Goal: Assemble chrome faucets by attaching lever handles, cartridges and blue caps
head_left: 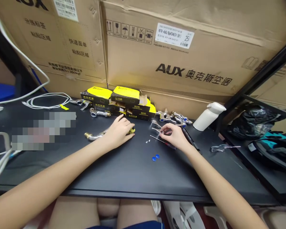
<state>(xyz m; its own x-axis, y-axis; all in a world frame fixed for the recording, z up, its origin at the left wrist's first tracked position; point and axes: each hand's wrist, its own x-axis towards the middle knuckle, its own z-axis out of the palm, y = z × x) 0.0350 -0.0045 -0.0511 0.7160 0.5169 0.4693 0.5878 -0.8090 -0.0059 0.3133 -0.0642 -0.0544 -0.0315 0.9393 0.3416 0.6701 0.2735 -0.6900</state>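
My left hand (pixel 120 131) is closed over a chrome tap body (pixel 95 136) lying on the black table. Its brass threaded end sticks out to the left, and a yellow-and-black part (pixel 132 130) shows past my fingertips. To the right, my right hand (pixel 173 134) pinches a chrome lever handle (pixel 156 129), slightly blurred. Beneath that hand lies a thin screwdriver (pixel 165 142) with a dark handle. Two tiny screws (pixel 148 141) rest to the left of it. Closer to the table's front edge are two round blue caps (pixel 155 157).
Black-and-yellow boxes (pixel 126 92) are stacked at the back, with chrome taps (pixel 100 113) and levers (pixel 166 117) on both sides. A white bottle (pixel 208 117) stands at right near a long black object (pixel 190 140). White cable (pixel 50 101) lies left; large cartons (pixel 193 60) stand behind.
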